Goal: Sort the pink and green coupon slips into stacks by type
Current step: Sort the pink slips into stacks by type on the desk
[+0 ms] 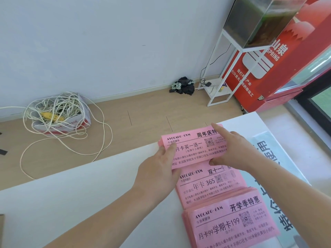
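Three stacks of pink slips lie in a column on the white table (71, 203).

1. The far stack (193, 149) is at the table's far edge and is held at both ends. Whether it rests on the table or is lifted cannot be told.
2. The left hand (159, 169) grips its left end with the thumb on top. The fingers are hidden beneath.
3. The right hand (234, 151) pinches its right end, forefinger along the far edge and thumb at the near edge. It covers the end of the heading.
4. The middle stack (206, 187) has its far edge under the far stack. The right forearm hides its right corner.
5. The near stack (229, 221) overlaps the middle stack. Its lower part is cut off by the frame.
6. A printed sheet (268, 154) lies partly under the right forearm, its text unreadable.
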Motion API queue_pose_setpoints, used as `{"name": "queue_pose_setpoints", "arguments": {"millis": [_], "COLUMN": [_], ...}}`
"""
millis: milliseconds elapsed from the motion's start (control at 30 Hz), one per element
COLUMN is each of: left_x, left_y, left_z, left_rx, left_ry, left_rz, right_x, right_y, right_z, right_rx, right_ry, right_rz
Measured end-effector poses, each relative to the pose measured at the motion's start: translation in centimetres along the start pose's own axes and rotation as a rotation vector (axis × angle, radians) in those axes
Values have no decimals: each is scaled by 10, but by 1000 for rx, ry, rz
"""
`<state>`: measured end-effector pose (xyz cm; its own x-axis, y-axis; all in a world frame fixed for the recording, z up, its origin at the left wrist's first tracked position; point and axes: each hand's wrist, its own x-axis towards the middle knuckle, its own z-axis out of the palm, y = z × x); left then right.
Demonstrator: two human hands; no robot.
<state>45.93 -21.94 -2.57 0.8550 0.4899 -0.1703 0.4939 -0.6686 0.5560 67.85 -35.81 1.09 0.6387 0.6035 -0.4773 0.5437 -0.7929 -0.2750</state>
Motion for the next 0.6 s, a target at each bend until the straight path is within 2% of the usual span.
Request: {"name": "queue_pose_setpoints", "arguments": {"millis": [100,600], "left_x": [5,-4], "left_y": [6,7], "left_z": [3,18], "left_rx": [35,-144], "left_ry": [-14,10], "left_rz": [-30,-108], "right_x": [0,-6], "right_y": [-1,-3], "right_z": [2,5], "right_rx": [-4,27], "right_ry": [11,-3], "right_rz": [20,34]}}
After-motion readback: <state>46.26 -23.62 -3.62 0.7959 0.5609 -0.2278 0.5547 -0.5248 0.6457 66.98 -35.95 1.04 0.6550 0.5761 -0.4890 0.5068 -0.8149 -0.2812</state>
